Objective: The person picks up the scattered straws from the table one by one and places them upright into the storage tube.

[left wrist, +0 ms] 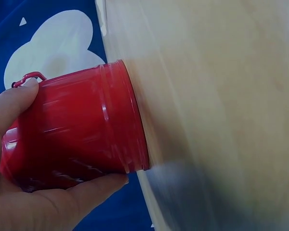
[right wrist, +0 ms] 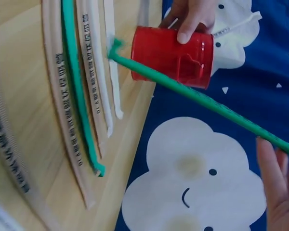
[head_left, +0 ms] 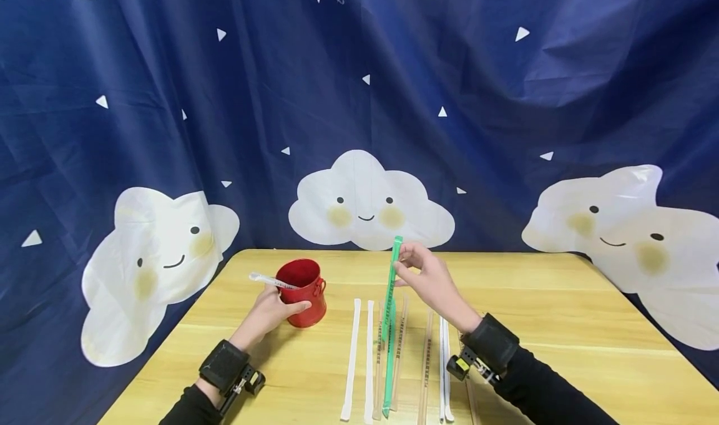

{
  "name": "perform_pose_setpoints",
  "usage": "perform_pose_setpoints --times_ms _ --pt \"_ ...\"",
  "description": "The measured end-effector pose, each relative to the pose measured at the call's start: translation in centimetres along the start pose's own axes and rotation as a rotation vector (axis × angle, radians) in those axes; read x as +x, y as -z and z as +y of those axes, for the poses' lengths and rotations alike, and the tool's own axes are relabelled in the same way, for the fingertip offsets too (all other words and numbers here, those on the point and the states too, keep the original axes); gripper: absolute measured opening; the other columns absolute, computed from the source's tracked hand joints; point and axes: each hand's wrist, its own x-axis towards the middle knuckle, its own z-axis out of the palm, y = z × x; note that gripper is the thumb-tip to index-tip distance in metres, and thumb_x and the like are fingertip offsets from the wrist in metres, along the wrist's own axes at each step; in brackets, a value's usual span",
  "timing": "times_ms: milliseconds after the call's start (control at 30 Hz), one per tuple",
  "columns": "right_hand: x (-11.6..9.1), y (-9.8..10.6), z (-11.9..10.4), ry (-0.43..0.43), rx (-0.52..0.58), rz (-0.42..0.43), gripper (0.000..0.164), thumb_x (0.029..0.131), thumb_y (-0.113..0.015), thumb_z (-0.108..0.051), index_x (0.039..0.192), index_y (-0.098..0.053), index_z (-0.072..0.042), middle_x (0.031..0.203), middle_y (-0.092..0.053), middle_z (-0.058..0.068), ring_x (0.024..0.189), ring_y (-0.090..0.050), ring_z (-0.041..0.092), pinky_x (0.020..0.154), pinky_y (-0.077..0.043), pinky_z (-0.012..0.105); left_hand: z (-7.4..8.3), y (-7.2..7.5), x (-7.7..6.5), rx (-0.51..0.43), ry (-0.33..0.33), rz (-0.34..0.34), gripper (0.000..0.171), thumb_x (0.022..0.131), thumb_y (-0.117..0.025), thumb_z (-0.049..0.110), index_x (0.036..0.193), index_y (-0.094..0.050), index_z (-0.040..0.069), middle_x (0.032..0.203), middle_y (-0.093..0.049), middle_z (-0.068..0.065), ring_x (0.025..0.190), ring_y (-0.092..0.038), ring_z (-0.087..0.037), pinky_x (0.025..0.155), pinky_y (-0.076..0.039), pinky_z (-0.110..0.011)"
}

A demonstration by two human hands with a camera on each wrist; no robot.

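My left hand (head_left: 269, 312) grips the side of a small red metal bucket (head_left: 310, 311), which stands upright on the table. In the left wrist view, thumb and fingers (left wrist: 98, 190) wrap the bucket (left wrist: 82, 130). One white paper-wrapped straw (head_left: 264, 279) leans out over the bucket's rim. With my right hand (head_left: 431, 280) I pinch a green-wrapped straw (head_left: 391, 275) near its upper end, its length slanting down over the row of straws. The right wrist view shows this held straw (right wrist: 197, 100) raised off the tabletop, overlapping the bucket (right wrist: 159, 55) there.
Several wrapped straws lie side by side on the wooden table (head_left: 522, 306): white ones (head_left: 351, 356), brown ones (head_left: 427, 362) with dark print, and another green one (right wrist: 79, 96). Behind the table's back edge hangs a dark blue curtain (head_left: 359, 113) with smiling clouds.
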Motion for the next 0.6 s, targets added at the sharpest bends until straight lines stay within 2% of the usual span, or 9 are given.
perform_pose_setpoints --times_ms 167,333,600 --pt "0.7 -1.5 -0.7 0.151 -0.027 0.027 0.017 0.096 -0.064 0.002 0.112 -0.058 -0.003 0.1 -0.067 0.015 0.094 -0.069 0.029 0.073 -0.062 0.032 0.2 0.1 0.0 0.009 0.014 -0.009 0.077 0.08 -0.087 0.026 0.144 -0.05 0.004 0.137 -0.061 -0.016 0.126 -0.055 -0.033 0.109 -0.044 -0.054" --pt "1.8 -3.2 -1.5 0.283 -0.05 0.019 0.017 0.096 -0.065 0.002 0.11 -0.059 -0.005 0.1 -0.066 0.01 0.094 -0.07 0.025 0.074 -0.061 0.029 0.3 0.3 0.2 0.044 0.023 -0.006 0.075 0.081 -0.087 0.029 0.142 -0.052 0.004 0.135 -0.062 -0.015 0.124 -0.056 -0.032 0.108 -0.044 -0.053" --pt "3.0 -5.2 -2.1 0.486 -0.08 0.11 0.02 0.092 -0.065 0.006 0.108 -0.058 -0.004 0.099 -0.064 0.009 0.096 -0.066 0.022 0.076 -0.061 0.029 0.3 0.3 0.3 0.071 -0.006 -0.02 0.076 0.081 -0.087 0.029 0.142 -0.051 0.001 0.135 -0.061 -0.016 0.124 -0.056 -0.032 0.107 -0.044 -0.054"
